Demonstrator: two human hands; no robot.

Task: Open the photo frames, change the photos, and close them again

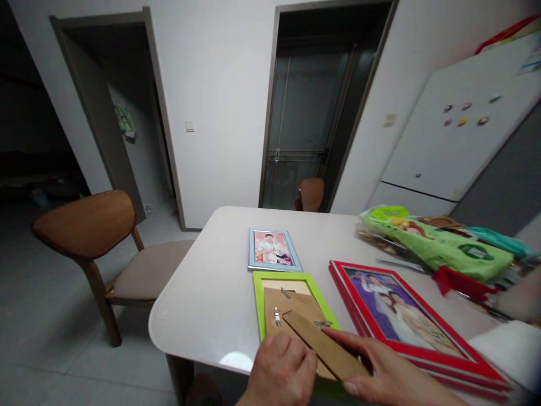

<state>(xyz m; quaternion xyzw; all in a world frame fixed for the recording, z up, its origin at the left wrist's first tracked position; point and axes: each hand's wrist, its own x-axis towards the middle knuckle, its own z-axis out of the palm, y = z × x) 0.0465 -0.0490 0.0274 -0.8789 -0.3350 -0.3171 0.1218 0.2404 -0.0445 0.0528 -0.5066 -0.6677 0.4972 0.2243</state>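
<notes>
A green picture frame lies face down on the white table, its brown backing board and fold-out stand showing. My left hand rests as a loose fist on the near part of the backing, with nothing visible in it. My right hand pinches the stand's lower end between thumb and fingers. A blue frame with a photo lies just beyond. A red frame with a photo lies to the right, stacked on other red frames.
Green and teal plastic packets lie at the table's far right, with a white fridge behind. A wooden chair stands left of the table, another chair by the dark doorway. Someone's arm shows at the right edge.
</notes>
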